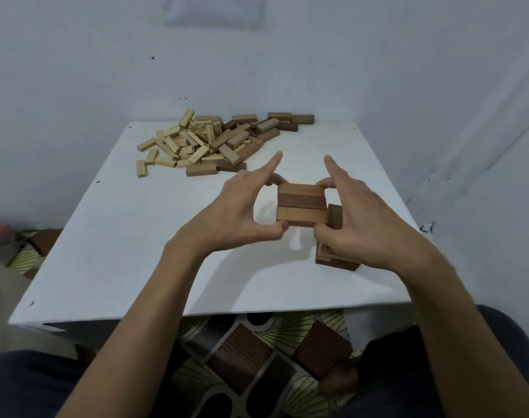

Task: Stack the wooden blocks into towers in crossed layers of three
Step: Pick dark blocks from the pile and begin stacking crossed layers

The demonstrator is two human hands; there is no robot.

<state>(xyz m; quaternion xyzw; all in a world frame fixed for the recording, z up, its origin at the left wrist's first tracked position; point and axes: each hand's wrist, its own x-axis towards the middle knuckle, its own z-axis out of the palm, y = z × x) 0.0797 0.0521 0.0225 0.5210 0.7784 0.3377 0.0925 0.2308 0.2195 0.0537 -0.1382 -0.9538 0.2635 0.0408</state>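
Three brown wooden blocks (301, 204) lie side by side as one flat layer, held in the air between both hands. My left hand (242, 206) pinches the layer's left end between thumb and fingers, with the index finger pointing straight out. My right hand (356, 212) pinches the right end the same way. Below my right hand stands a low tower of brown blocks (337, 260) on the white table (136, 251), mostly hidden by that hand; one of its dark blocks (335, 217) shows beside the held layer.
A loose pile of pale and brown blocks (215, 143) covers the table's far left and middle. Walls close in behind and to the right. A patterned floor mat (257, 357) and my knees lie below the table's near edge.
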